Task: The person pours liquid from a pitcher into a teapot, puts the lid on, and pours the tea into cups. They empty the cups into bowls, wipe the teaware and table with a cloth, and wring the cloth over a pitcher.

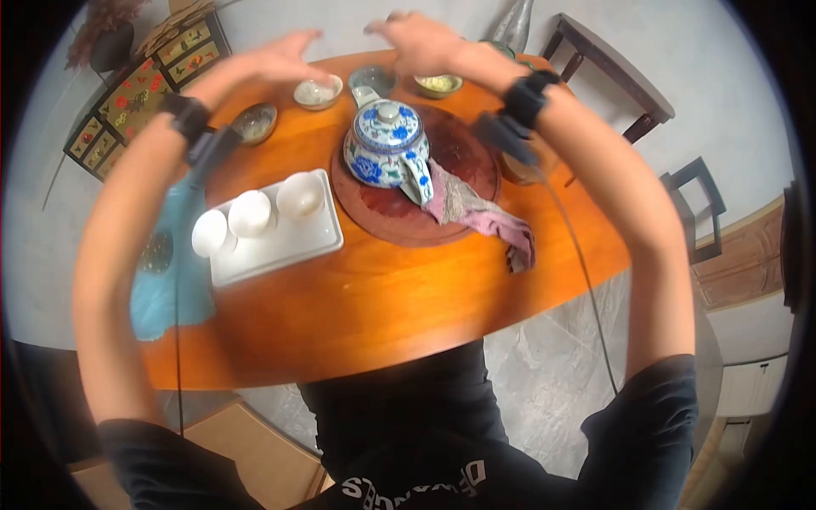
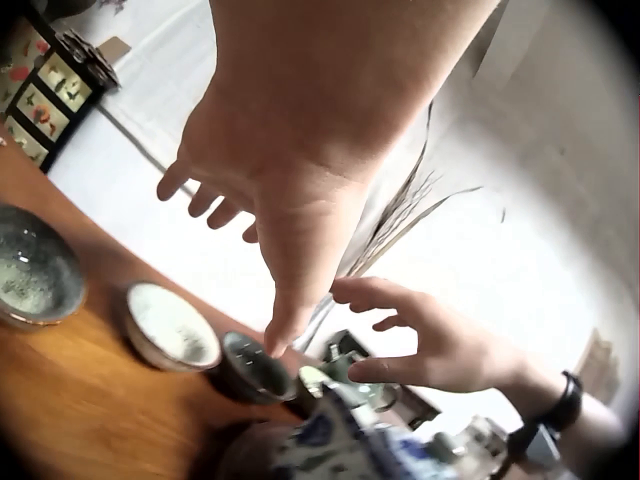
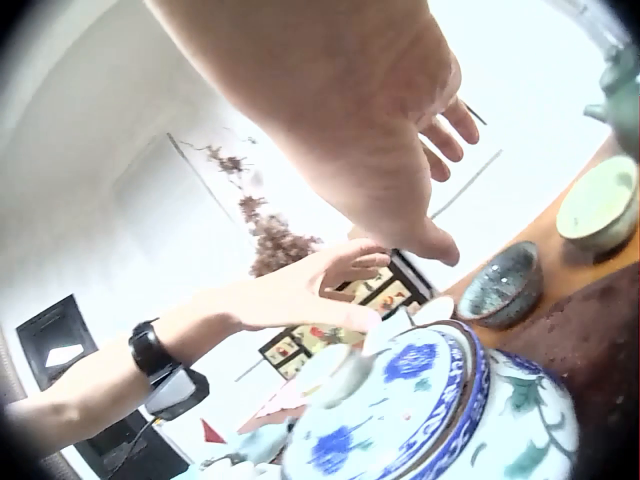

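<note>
Hands up over the far edge of the round orange-brown wooden table [image 1: 382, 297], both holding nothing. Your left hand [image 1: 280, 59] is spread flat, fingers straight, above the small white ceramic bowl [image 1: 318, 92]. Your right hand [image 1: 416, 38] hangs relaxed, fingers loosely bent, above the dark grey glazed bowl [image 1: 372, 79] and the pale green bowl [image 1: 439, 84]; head view is motion-blurred there, so exact height is hard to judge.

Blue-and-white porcelain teapot [image 1: 387, 144] sits just below both hands, lid on, untouched, on the dark round wooden tray [image 1: 459, 153]. Crumpled pink cloth [image 1: 484, 221] lies against the pot's handle side, trailing off the tray onto the table.

White rectangular tray [image 1: 280, 242] with three white cups [image 1: 251, 212] sits left of the teapot, blue cloth [image 1: 170, 289] beyond it at the table edge.
</note>
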A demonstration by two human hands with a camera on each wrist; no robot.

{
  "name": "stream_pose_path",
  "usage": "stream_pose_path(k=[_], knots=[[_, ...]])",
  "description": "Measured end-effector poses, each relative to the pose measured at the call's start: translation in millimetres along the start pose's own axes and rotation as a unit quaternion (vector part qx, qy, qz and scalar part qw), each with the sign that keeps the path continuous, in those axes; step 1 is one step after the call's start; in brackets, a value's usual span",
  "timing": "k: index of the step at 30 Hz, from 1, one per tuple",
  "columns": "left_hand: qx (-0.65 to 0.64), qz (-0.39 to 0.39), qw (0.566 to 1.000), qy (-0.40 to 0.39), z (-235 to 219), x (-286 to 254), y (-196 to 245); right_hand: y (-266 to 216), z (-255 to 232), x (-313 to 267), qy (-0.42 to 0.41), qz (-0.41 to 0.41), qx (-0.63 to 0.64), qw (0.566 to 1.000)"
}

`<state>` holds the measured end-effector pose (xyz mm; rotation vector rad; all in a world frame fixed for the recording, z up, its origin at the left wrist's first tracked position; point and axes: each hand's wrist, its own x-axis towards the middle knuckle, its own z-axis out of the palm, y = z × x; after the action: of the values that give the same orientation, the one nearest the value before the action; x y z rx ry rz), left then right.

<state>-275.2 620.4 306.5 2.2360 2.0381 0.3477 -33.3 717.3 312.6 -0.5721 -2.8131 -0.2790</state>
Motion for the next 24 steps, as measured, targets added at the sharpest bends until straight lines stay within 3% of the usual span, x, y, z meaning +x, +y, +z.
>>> stream_pose_path(k=[3,5,6,7,8,9,12,13,15,16,17,18,19,20,21,23,24], knots=[[-0.069,0.043,0.992,0.099,-48.3,-57.7,48.9,-11.7,-55.5,-66.6,0.098,-0.032,0.026,0.994],[-0.130,0.065,0.979,0.143,-58.6,-112.0,88.9,-42.3,-81.9,-116.1,0.002,0.075,0.062,0.995],[-0.147,0.085,0.973,0.157,-57.8,-136.9,104.7,-47.5,-77.6,-143.7,0.006,0.056,0.071,0.996],[-0.216,0.089,0.961,0.147,-50.9,-161.8,124.2,-58.9,-83.3,-159.8,-0.146,0.096,0.053,0.983],[-0.284,0.094,0.945,0.136,-43.2,-186.4,146.2,-70.5,-78.1,-178.5,-0.189,0.119,0.043,0.974],[-0.255,0.085,0.955,0.125,-35.9,-210.7,170.5,-79.3,-63.3,-196.3,-0.177,0.151,0.064,0.970],[-0.221,0.082,0.971,0.030,-26.3,-260.4,209.7,-81.4,-5.0,-232.1,0.026,0.075,0.130,0.988],[-0.222,0.084,0.971,0.028,-19.9,-270.6,210.8,-84.3,-5.6,-237.1,0.025,0.079,0.130,0.988],[-0.251,0.104,0.961,0.050,2.0,-283.6,204.9,-88.5,-10.5,-243.4,0.149,0.079,0.171,0.971],[-0.254,0.102,0.960,0.049,11.3,-286.5,205.1,-99.2,-24.6,-247.9,0.145,0.079,0.172,0.971],[-0.297,0.098,0.947,0.071,20.1,-288.6,205.8,-116.8,-47.9,-252.7,0.075,0.172,0.432,0.882],[-0.338,0.092,0.932,0.095,28.9,-290.2,206.8,-132.5,-59.1,-256.1,-0.004,0.251,0.654,0.714],[-0.339,0.085,0.932,0.096,38.6,-286.9,213.5,-144.6,-56.1,-256.3,0.027,0.184,0.689,0.701],[-0.378,0.065,0.914,0.131,49.1,-279.3,224.5,-157.5,-54.1,-256.2,0.012,0.174,0.729,0.661],[-0.415,0.045,0.893,0.168,57.7,-273.8,228.6,-169.6,-51.4,-254.5,-0.004,0.146,0.732,0.666],[-0.434,0.048,0.883,0.169,70.3,-264.6,218.5,-186.2,-48.4,-248.2,-0.025,0.114,0.732,0.671],[-0.453,0.056,0.874,0.165,75.5,-262.2,213.3,-191.9,-47.5,-244.5,-0.033,0.102,0.753,0.649]])
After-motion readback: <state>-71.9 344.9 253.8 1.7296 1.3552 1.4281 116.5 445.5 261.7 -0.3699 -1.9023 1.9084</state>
